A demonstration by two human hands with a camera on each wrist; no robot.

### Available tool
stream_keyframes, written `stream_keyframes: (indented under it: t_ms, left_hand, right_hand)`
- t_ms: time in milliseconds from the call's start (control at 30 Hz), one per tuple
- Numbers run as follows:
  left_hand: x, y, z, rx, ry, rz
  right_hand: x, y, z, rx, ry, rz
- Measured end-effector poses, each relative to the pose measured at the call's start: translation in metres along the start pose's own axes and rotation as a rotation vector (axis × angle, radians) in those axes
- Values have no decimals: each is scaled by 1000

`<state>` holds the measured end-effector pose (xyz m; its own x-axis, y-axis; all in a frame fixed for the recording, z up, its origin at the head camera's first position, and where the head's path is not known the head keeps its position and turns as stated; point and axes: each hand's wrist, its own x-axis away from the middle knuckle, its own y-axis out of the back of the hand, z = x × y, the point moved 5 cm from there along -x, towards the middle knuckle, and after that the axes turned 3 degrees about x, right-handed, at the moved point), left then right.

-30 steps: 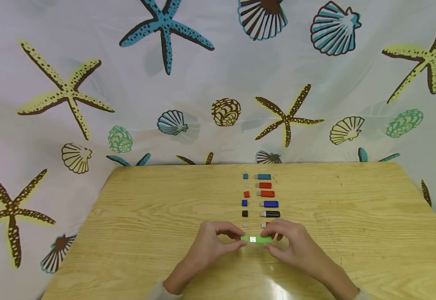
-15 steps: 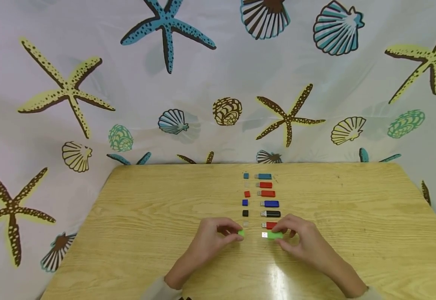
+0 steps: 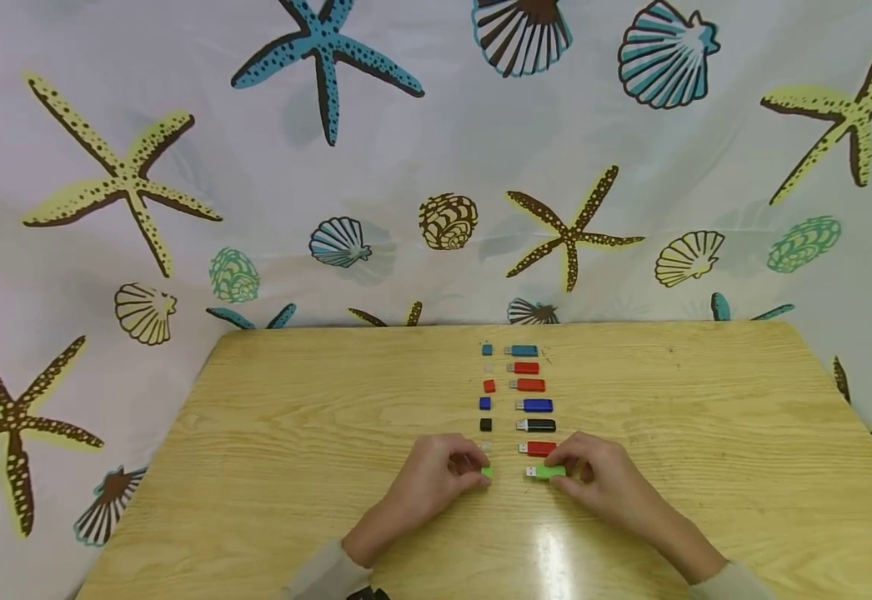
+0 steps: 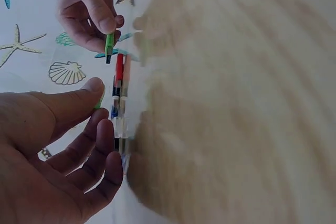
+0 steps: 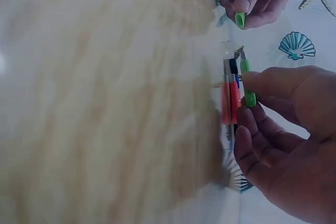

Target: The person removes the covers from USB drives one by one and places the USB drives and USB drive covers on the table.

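Observation:
My left hand (image 3: 439, 468) pinches a small green USB cap (image 3: 486, 472) between thumb and index finger; in the right wrist view the cap (image 5: 240, 19) shows its hollow end. My right hand (image 3: 593, 467) pinches a green USB flash drive (image 3: 547, 472) by its body, its metal plug facing left toward the cap. A gap separates cap and drive. Just beyond them lie a red flash drive (image 3: 538, 448), partly behind my right fingers, and a clear cap (image 3: 486, 447), close to my left fingertips.
Farther back on the wooden table (image 3: 316, 417), drives lie in a column: black (image 3: 537, 425), blue (image 3: 535, 406), two red ones (image 3: 528, 385) and teal (image 3: 522, 351). Left of them runs a column of caps, including a black cap (image 3: 485, 424). A patterned cloth (image 3: 376, 167) hangs behind.
The green cap and drive, close together end to end a second ago, have been moved apart, the cap leftward and the drive rightward. Both hands now sit slightly nearer the columns.

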<state>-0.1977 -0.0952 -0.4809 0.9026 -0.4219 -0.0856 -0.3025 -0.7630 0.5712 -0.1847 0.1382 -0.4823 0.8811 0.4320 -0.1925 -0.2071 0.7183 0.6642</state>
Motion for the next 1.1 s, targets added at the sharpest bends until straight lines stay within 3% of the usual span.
stream_keyframes:
  t_ms: [200,700,1100]
  left_hand:
    - [-2,-6,6,-17,6,30]
    - [-6,-8,6,-120,33,-6]
    - [-6,-6,7,-119,43,-18]
  right_hand:
    - [0,-6,-5,-13,-50,41]
    - [-4,-7,-5,62,-40,14]
    - [-5,-8,-6,58,-51,29]
